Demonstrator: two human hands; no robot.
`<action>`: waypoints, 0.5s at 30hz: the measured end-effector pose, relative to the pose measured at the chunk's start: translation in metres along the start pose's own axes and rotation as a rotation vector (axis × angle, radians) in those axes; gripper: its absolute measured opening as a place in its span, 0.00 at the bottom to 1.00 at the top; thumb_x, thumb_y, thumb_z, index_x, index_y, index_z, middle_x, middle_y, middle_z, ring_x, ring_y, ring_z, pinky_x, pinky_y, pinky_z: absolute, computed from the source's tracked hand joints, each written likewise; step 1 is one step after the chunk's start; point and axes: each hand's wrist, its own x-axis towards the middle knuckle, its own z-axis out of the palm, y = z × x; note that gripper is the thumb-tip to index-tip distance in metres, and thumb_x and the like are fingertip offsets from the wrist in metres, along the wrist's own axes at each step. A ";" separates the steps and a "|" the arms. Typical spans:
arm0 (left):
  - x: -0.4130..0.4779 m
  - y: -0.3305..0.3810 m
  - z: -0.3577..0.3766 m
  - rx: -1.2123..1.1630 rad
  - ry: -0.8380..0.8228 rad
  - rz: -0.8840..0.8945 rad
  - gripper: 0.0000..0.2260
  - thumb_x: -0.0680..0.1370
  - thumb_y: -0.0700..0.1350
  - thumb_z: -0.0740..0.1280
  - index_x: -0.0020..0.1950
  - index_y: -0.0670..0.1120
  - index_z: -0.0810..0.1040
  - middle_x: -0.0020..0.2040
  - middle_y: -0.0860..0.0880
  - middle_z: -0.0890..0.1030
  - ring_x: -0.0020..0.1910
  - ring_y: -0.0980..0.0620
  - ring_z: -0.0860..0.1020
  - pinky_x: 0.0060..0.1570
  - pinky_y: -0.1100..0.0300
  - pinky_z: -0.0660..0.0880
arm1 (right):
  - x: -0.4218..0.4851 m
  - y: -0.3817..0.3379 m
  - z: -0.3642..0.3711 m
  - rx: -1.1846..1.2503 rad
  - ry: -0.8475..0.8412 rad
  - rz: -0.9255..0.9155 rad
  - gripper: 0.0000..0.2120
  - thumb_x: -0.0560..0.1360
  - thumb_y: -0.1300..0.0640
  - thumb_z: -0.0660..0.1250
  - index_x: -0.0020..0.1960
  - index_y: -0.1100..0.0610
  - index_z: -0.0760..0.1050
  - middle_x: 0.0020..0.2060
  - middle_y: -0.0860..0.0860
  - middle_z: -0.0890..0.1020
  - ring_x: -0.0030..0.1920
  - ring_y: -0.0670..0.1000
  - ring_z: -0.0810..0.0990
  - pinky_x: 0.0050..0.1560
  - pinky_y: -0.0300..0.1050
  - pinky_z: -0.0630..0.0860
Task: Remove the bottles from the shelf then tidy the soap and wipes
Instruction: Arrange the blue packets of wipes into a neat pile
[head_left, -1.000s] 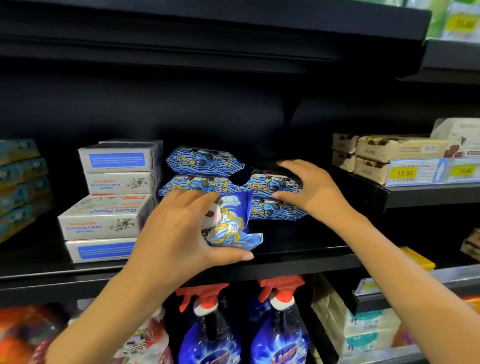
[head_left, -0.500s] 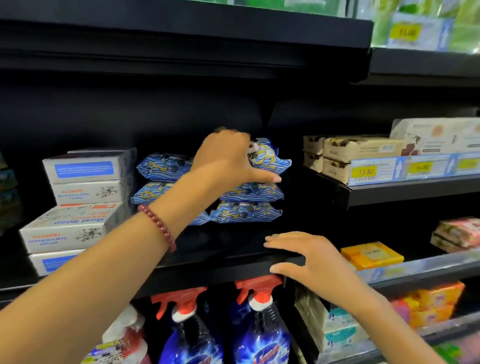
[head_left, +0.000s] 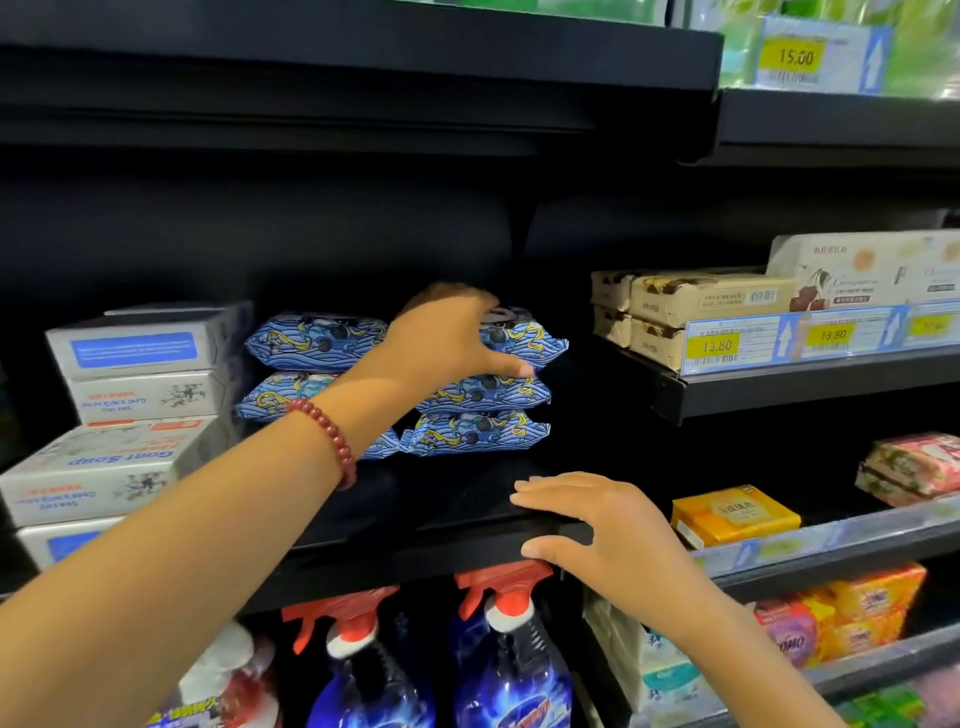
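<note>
Blue patterned wipes packs sit in two stacks on the black shelf (head_left: 457, 493). My left hand (head_left: 447, 338), with a red bead bracelet on the wrist, grips the top wipes pack (head_left: 537, 344) of the right stack, fingers over it and thumb under its front edge. The left stack (head_left: 317, 340) is partly hidden behind my forearm. White soap boxes (head_left: 145, 348) are piled at the left, with a larger Goat Soap box (head_left: 104, 467) lower down. My right hand (head_left: 608, 530) rests flat on the shelf's front lip, holding nothing.
Two blue spray bottles with red triggers (head_left: 509, 670) stand on the shelf below. On the right, offset shelves carry beige soap packs (head_left: 711, 301), a yellow box (head_left: 737, 514) and price tags (head_left: 717, 345). A dark shelf overhangs above.
My left hand lifted a wipes pack from the front of the shelf onto the right stack. My right hand dropped from that stack to the shelf's front edge.
</note>
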 end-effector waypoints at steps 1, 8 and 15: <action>-0.007 -0.002 -0.001 -0.031 0.033 0.014 0.39 0.65 0.66 0.71 0.70 0.47 0.71 0.65 0.49 0.76 0.64 0.48 0.74 0.61 0.53 0.73 | 0.000 0.000 0.000 -0.001 0.000 0.000 0.21 0.71 0.47 0.71 0.63 0.41 0.74 0.59 0.31 0.73 0.63 0.30 0.65 0.61 0.21 0.56; -0.046 -0.014 0.007 -0.139 0.280 0.068 0.25 0.73 0.52 0.72 0.67 0.45 0.74 0.63 0.47 0.78 0.64 0.47 0.73 0.62 0.58 0.67 | -0.001 -0.001 0.001 -0.011 0.012 -0.005 0.21 0.71 0.48 0.71 0.63 0.42 0.74 0.61 0.33 0.73 0.64 0.33 0.66 0.65 0.27 0.59; -0.042 -0.012 0.015 -0.144 0.322 0.068 0.24 0.75 0.51 0.70 0.68 0.44 0.74 0.64 0.45 0.77 0.65 0.46 0.73 0.63 0.57 0.68 | -0.001 -0.002 0.001 -0.012 0.024 -0.015 0.21 0.71 0.49 0.71 0.63 0.42 0.74 0.61 0.35 0.74 0.64 0.34 0.67 0.66 0.30 0.61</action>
